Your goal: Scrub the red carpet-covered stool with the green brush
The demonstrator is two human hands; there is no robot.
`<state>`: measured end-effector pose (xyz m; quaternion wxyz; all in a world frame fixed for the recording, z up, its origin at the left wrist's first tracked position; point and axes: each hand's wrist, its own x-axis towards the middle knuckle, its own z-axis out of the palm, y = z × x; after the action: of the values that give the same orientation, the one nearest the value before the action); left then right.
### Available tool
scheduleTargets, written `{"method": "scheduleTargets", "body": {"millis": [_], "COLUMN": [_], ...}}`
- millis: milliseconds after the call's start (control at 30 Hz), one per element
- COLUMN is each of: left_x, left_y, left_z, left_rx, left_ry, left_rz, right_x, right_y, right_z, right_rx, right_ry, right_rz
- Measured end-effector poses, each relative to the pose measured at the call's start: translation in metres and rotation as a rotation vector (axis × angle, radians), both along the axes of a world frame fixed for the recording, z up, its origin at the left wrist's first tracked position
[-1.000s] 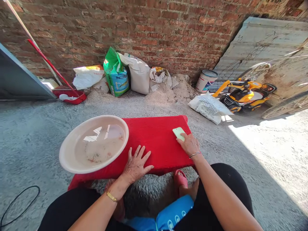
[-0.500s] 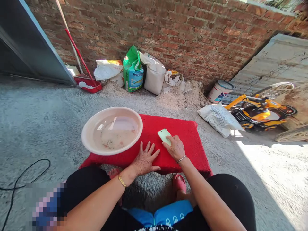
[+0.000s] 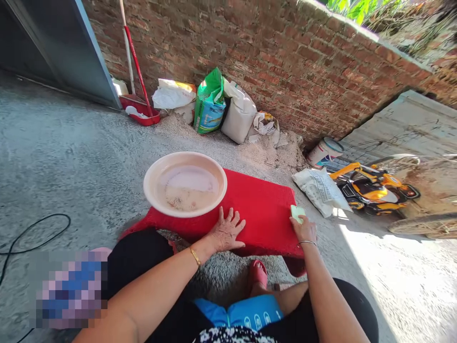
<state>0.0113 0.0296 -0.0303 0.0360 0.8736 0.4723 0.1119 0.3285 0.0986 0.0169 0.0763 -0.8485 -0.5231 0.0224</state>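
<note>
Red cloth [image 3: 260,200] covers a low bench or table between my knees. My left hand [image 3: 228,232] lies on its near part with fingers spread, beside a basin. My right hand [image 3: 304,229] grips what looks like a pale green scrubbing brush [image 3: 297,212], flat with rounded corners, at the right edge of the cloth. Its underside is hidden, so no bristles show. The pale pink basin [image 3: 149,196] of cloudy water, with bits of debris at the bottom, rests on the left end of the red cloth.
A black cable [image 3: 35,219] lies on the concrete floor at left. By the brick wall stand a red dustpan [image 3: 146,120], a green bag [image 3: 210,107], and a white sack [image 3: 239,119]. A bucket [image 3: 324,152], a printed sack [image 3: 321,190] and a yellow toy excavator [image 3: 374,188] are at right.
My right hand has moved the green brush rightward across the red cloth to its edge. My left hand stays spread on the cloth. The camera view has tilted.
</note>
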Motion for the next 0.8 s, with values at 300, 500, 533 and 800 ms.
{"method": "scheduleTargets", "body": {"millis": [300, 500, 533, 800], "left_x": [-0.002, -0.003, -0.002, -0.001], "left_y": [0.000, 0.000, 0.000, 0.000], "left_z": [0.000, 0.000, 0.001, 0.002], "left_rx": [0.020, 0.023, 0.015, -0.006], "left_ry": [0.001, 0.008, 0.008, 0.016], "left_rz": [-0.010, -0.017, -0.014, -0.018], "right_x": [-0.149, -0.155, -0.137, 0.001], "right_y": [0.001, 0.019, 0.022, 0.018], "right_z": [-0.004, -0.002, -0.001, 0.009], "right_rx": [0.056, -0.020, -0.042, -0.074], "right_ry": [0.038, -0.013, -0.010, 0.050], "right_rz": [0.536, 0.587, 0.525, -0.057]}}
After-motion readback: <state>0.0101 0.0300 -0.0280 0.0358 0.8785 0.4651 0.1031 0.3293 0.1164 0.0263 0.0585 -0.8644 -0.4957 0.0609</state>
